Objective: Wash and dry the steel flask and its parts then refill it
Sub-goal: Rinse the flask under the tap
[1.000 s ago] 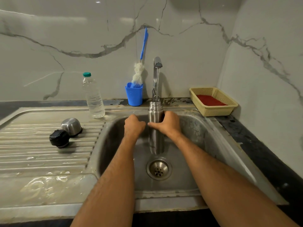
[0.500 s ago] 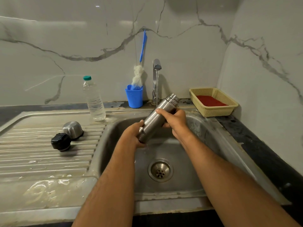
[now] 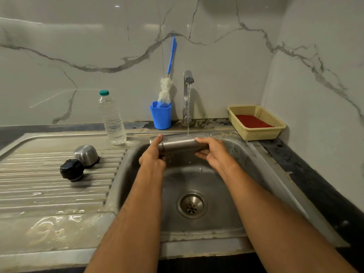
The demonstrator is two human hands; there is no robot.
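While water streams down from the tap [image 3: 188, 79] at the upper middle of the frame, the steel flask [image 3: 180, 143] lies level across the back of the sink basin [image 3: 232, 196], and the thin stream lands right on its upper side. Left hand [image 3: 154, 154] grips the flask's left end, fingers curled up around the barrel near the printed band. Right hand [image 3: 213, 152] has the other end, thumb on top, fingers curled underneath, so the mouth end is hidden behind it. Both hands clamped on, flask held clear above the drain [image 3: 192, 204], which sits lower centre.

Over on the left, the ribbed draining board [image 3: 39, 194] is wet, puddles shining toward the lower left. On it, the black stopper [image 3: 71, 170] and, just beside it toward the back, the steel cap cup [image 3: 86, 155] resting mouth down. Whether the two touch, I cannot tell.

Further back, a clear plastic water bottle [image 3: 112, 119] with a green cap stands upright at the board's rear edge. To its right, a blue cup [image 3: 160, 117] holds a bottle brush [image 3: 167, 85] with a white fluffy head and a blue handle leaning on the marble wall. At the right, a yellow mesh basket [image 3: 256, 133] in the corner holds something flat and red [image 3: 253, 121].
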